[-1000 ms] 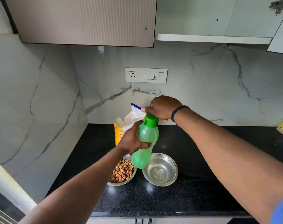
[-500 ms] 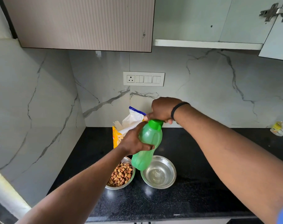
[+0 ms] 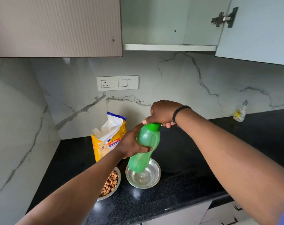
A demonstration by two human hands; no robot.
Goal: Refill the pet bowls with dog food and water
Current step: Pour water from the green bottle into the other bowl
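Observation:
My left hand (image 3: 132,143) grips the body of a green water bottle (image 3: 144,148), held tilted in the air above the right steel bowl (image 3: 155,180). My right hand (image 3: 162,113) closes over the bottle's green cap (image 3: 152,126). That right bowl shows a shiny bottom with a little clear water. The left steel bowl (image 3: 117,186) holds brown dog food kibble (image 3: 110,184) and is partly hidden by my left forearm. An open yellow dog food bag (image 3: 105,138) stands behind the bowls against the wall.
The bowls sit on a black granite counter (image 3: 178,159) in a corner of marble-look walls. A small clear bottle (image 3: 240,112) stands far right at the back. An open upper cabinet (image 3: 170,21) and its door hang overhead. A switch panel (image 3: 117,82) is on the wall.
The bottle has tilted further with its cap to the right and its base now hangs over the right bowl. Both hands keep their hold; the camera view has shifted upward and left.

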